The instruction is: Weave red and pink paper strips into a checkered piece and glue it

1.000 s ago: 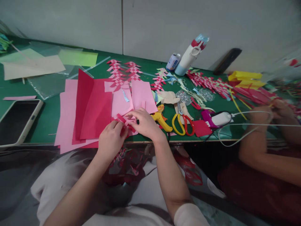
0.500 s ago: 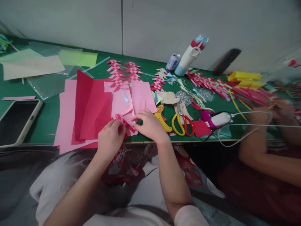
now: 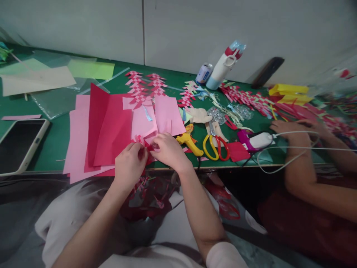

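Note:
My left hand (image 3: 129, 163) and my right hand (image 3: 167, 150) meet at the near edge of the green table (image 3: 60, 132). Both pinch a small woven piece of red and pink paper strips (image 3: 145, 143) held between them, fingers closed on it. Under and behind the piece lie pink paper sheets (image 3: 167, 113) and a folded red sheet (image 3: 110, 124). Finished woven pieces (image 3: 145, 87) lie farther back.
A phone (image 3: 19, 143) lies at the left edge. A yellow glue gun (image 3: 189, 143), yellow-and-red scissors (image 3: 214, 145) and a white-and-purple glue gun (image 3: 256, 140) sit to my right. A bottle (image 3: 223, 67) stands at the wall. Another person's hand (image 3: 290, 128) rests near the white glue gun.
My right hand has drawn back left to meet my left hand on the woven piece. The other person's hand has moved left toward the white glue gun.

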Demonstrator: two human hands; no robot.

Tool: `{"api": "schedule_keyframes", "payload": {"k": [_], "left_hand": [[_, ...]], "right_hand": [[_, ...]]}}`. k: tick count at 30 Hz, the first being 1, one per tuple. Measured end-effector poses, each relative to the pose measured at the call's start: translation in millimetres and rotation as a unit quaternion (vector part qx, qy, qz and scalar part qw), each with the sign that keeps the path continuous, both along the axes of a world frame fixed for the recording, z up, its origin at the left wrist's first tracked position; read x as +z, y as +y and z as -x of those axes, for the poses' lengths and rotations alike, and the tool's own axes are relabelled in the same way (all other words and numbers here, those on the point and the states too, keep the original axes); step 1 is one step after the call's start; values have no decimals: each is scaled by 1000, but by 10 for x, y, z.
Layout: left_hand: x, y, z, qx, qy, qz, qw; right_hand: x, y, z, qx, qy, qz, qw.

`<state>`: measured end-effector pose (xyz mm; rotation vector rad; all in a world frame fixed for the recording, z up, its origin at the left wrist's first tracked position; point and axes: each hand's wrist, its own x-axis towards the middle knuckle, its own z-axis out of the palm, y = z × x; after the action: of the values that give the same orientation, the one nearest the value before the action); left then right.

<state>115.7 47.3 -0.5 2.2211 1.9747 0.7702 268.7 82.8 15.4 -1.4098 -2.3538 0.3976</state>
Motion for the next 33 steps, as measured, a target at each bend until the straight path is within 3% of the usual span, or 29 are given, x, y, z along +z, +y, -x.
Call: {"api": "schedule_keyframes", "payload": {"k": [9, 15, 22, 33], "left_hand": [[26, -10, -2, 1, 0, 11, 1000], [20, -22, -11, 1, 21, 1, 1000], [12, -56, -53, -20, 98, -10, 995], [-9, -87, -22, -88, 112, -5, 990]], "right_hand": [[18, -23, -15, -2, 18, 19, 1000], [31, 12, -55, -23, 107, 50, 993], [17, 128, -52, -65, 211, 180, 959], [36, 182, -50, -58, 200, 220, 953]]}}
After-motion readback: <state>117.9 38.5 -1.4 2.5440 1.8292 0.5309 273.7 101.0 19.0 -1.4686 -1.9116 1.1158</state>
